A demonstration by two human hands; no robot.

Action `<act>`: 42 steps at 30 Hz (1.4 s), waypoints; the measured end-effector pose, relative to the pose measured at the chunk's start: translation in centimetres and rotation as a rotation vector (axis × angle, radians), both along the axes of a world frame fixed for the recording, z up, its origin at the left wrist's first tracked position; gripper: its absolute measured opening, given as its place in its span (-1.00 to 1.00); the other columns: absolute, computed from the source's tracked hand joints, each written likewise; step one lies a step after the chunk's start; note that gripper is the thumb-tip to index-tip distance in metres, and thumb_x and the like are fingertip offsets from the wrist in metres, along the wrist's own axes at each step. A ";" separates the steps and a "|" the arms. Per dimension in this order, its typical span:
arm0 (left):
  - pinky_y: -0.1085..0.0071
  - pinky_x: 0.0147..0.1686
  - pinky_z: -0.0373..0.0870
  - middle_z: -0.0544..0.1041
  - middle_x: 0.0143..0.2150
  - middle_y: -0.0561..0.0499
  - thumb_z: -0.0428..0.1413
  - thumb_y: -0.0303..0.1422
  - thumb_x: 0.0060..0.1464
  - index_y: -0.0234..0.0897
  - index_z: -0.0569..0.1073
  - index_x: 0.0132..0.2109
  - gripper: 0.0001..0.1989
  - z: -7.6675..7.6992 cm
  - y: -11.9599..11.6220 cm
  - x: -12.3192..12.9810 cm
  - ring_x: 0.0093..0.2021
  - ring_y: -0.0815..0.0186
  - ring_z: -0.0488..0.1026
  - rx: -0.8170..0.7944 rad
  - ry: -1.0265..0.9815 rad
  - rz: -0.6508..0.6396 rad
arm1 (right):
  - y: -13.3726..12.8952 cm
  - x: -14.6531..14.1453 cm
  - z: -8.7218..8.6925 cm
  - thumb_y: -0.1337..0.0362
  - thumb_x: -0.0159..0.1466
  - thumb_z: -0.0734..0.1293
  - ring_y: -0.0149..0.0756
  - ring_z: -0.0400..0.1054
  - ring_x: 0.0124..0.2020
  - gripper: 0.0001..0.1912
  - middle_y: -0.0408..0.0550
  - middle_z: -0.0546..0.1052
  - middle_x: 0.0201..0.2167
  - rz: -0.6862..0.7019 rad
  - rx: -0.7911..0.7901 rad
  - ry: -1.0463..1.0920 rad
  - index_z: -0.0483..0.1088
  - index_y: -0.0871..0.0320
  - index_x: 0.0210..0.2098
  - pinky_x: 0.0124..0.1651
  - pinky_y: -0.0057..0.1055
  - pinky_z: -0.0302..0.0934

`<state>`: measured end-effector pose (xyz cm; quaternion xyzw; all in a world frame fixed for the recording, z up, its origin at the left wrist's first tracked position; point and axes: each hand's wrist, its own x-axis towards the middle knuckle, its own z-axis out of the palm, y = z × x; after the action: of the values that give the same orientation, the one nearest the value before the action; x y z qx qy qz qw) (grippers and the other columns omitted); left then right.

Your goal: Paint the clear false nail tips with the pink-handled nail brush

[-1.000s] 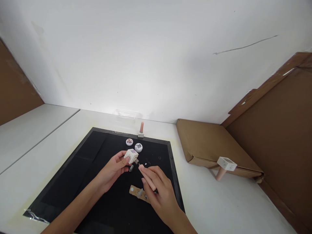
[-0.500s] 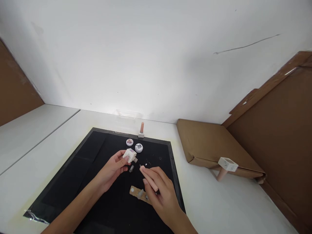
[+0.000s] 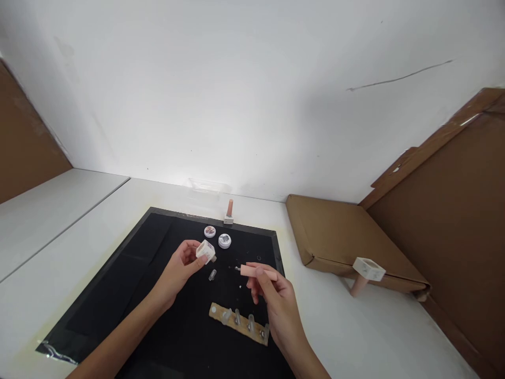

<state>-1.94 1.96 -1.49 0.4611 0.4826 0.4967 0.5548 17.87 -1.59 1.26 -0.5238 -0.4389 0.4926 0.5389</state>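
Observation:
My left hand (image 3: 178,271) is closed on a white square nail polish bottle (image 3: 205,252), tilted so that its neck points down to the right. My right hand (image 3: 276,295) grips a pink nail polish brush cap (image 3: 258,272), held nearly level, its thin brush pointing left toward the bottle but apart from it. Beneath the bottle, a small clear nail tip (image 3: 212,275) lies on the black mat (image 3: 165,337). Nearer me rests a cardboard strip (image 3: 239,328) with several clear nail tips standing on it.
Two round white tins (image 3: 224,241) sit behind my hands. A pink-capped polish bottle (image 3: 229,213) stands at the mat's far edge. On the right are a flat cardboard box (image 3: 347,226) and an upside-down bottle-shaped piece (image 3: 368,268). A clear tray (image 3: 207,185) is by the wall.
My right hand has drawn the brush cap away to the right and turned it nearly level. The cardboard strip now shows fully. My left hand has turned the bottle slightly.

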 end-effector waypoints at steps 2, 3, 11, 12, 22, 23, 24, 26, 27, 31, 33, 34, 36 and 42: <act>0.43 -0.31 0.27 0.51 -0.24 -0.02 0.18 -0.25 -0.03 -0.26 0.34 -0.20 -0.72 -0.5 0.2 -0.2 -0.24 0.28 0.42 0.078 0.156 0.042 | 0.2 0.0 0.2 -0.13 0.04 0.38 -0.48 0.15 -0.66 -0.51 -0.13 0.41 -0.63 -0.010 -0.028 0.030 0.53 0.24 -0.43 -0.62 -0.51 0.07; 0.43 -0.33 0.25 0.51 -0.24 -0.01 0.18 -0.27 -0.04 -0.26 0.34 -0.20 -0.74 -0.7 0.3 -0.3 -0.24 0.27 0.42 0.103 0.218 0.057 | 0.2 0.0 0.2 -0.14 0.02 0.39 -0.49 0.14 -0.66 -0.51 -0.14 0.40 -0.64 -0.015 -0.039 0.042 0.53 0.24 -0.46 -0.62 -0.51 0.06; 0.32 -0.26 0.20 0.54 -0.20 -0.03 0.16 -0.36 -0.07 -0.23 0.39 -0.20 -0.77 -1.5 0.9 -0.7 -0.18 0.17 0.42 0.128 0.422 0.103 | 0.4 0.2 0.8 -0.13 -0.05 0.44 -0.47 0.12 -0.65 -0.50 -0.19 0.31 -0.71 -0.030 -0.075 0.098 0.54 0.24 -0.47 -0.61 -0.51 0.03; 0.31 -0.25 0.20 0.55 -0.20 -0.03 0.16 -0.36 -0.07 -0.23 0.40 -0.20 -0.77 -1.5 0.9 -0.7 -0.18 0.17 0.42 0.131 0.434 0.107 | 0.4 0.2 0.8 -0.13 -0.05 0.44 -0.47 0.12 -0.65 -0.50 -0.19 0.31 -0.71 -0.031 -0.077 0.102 0.53 0.24 -0.47 -0.61 -0.51 0.02; 0.23 -0.10 0.26 0.55 -0.15 -0.06 0.14 -0.37 -0.08 -0.21 0.45 -0.14 -0.72 -1.9 1.1 -0.8 -0.10 0.11 0.43 0.169 0.476 0.116 | 0.6 0.2 1.0 -0.14 -0.06 0.44 -0.45 0.10 -0.64 -0.48 -0.20 0.29 -0.71 -0.051 -0.089 0.119 0.53 0.25 -0.48 -0.61 -0.49 0.01; 0.23 -0.09 0.26 0.55 -0.15 -0.06 0.15 -0.38 -0.09 -0.20 0.46 -0.14 -0.72 -1.9 1.0 -0.8 -0.10 0.10 0.42 0.170 0.478 0.111 | 0.6 0.2 1.0 -0.14 -0.06 0.44 -0.45 0.10 -0.64 -0.49 -0.20 0.29 -0.71 -0.055 -0.089 0.120 0.52 0.25 -0.49 -0.61 -0.49 0.01; 0.22 -0.08 0.26 0.54 -0.14 -0.06 0.15 -0.39 -0.09 -0.19 0.47 -0.14 -0.72 -1.9 1.0 -0.7 -0.09 0.10 0.42 0.170 0.480 0.107 | 0.6 0.2 1.1 -0.14 -0.06 0.44 -0.45 0.10 -0.64 -0.50 -0.20 0.28 -0.71 -0.059 -0.088 0.121 0.52 0.24 -0.50 -0.61 -0.49 0.01; 0.22 -0.07 0.27 0.54 -0.14 -0.06 0.15 -0.40 -0.08 -0.18 0.49 -0.14 -0.72 -1.8 0.9 -0.7 -0.08 0.09 0.41 0.172 0.484 0.102 | 0.6 0.2 1.3 -0.13 -0.07 0.44 -0.45 0.10 -0.64 -0.51 -0.21 0.28 -0.71 -0.064 -0.087 0.124 0.51 0.23 -0.52 -0.61 -0.48 0.02; 0.22 -0.07 0.27 0.54 -0.14 -0.06 0.15 -0.41 -0.08 -0.18 0.49 -0.13 -0.71 -1.8 0.9 -0.7 -0.08 0.09 0.41 0.173 0.485 0.101 | 0.6 0.2 1.3 -0.13 -0.07 0.45 -0.45 0.10 -0.64 -0.51 -0.21 0.28 -0.70 -0.065 -0.087 0.125 0.51 0.23 -0.52 -0.61 -0.48 0.02; 0.22 -0.06 0.28 0.54 -0.13 -0.07 0.15 -0.41 -0.07 -0.19 0.47 -0.06 -0.65 -1.9 0.8 -0.8 -0.07 0.09 0.42 0.176 0.488 0.101 | 0.4 0.3 1.4 -0.13 -0.06 0.45 -0.45 0.10 -0.64 -0.51 -0.21 0.29 -0.70 -0.069 -0.094 0.125 0.50 0.23 -0.51 -0.61 -0.49 0.02; 0.20 -0.06 0.29 0.54 -0.14 -0.09 0.16 -0.40 -0.06 -0.20 0.44 0.01 -0.58 -2.1 0.8 -0.8 -0.07 0.08 0.41 0.179 0.496 0.102 | 0.4 0.3 1.4 -0.14 -0.06 0.44 -0.46 0.11 -0.64 -0.51 -0.21 0.29 -0.69 -0.072 -0.097 0.125 0.50 0.23 -0.50 -0.60 -0.49 0.03; 0.19 -0.06 0.29 0.54 -0.14 -0.09 0.16 -0.39 -0.05 -0.20 0.43 0.04 -0.57 -2.2 0.8 -0.8 -0.06 0.07 0.41 0.183 0.502 0.095 | 0.4 0.3 1.4 -0.14 -0.06 0.44 -0.46 0.11 -0.64 -0.50 -0.21 0.30 -0.69 -0.072 -0.098 0.125 0.50 0.23 -0.50 -0.60 -0.49 0.03; 0.18 -0.04 0.28 0.53 -0.11 -0.09 0.15 -0.38 -0.04 -0.19 0.44 0.03 -0.58 -2.3 0.9 -0.9 -0.04 0.06 0.40 0.203 0.517 0.067 | 0.4 0.3 1.4 -0.13 -0.06 0.45 -0.46 0.12 -0.64 -0.50 -0.20 0.30 -0.69 -0.073 -0.100 0.124 0.51 0.23 -0.49 -0.60 -0.50 0.03; 0.14 0.00 0.26 0.52 -0.03 -0.08 0.12 -0.41 -0.01 -0.17 0.47 0.01 -0.62 -2.4 0.9 -1.1 0.02 0.05 0.37 0.241 0.546 0.028 | 0.6 0.3 1.4 -0.12 -0.06 0.45 -0.46 0.11 -0.64 -0.51 -0.21 0.30 -0.70 -0.075 -0.098 0.119 0.53 0.24 -0.45 -0.61 -0.49 0.03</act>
<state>-3.03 2.90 -3.86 0.6336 0.5577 0.4155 0.3390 18.16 -1.04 2.70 -0.5353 -0.3615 0.5231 0.5560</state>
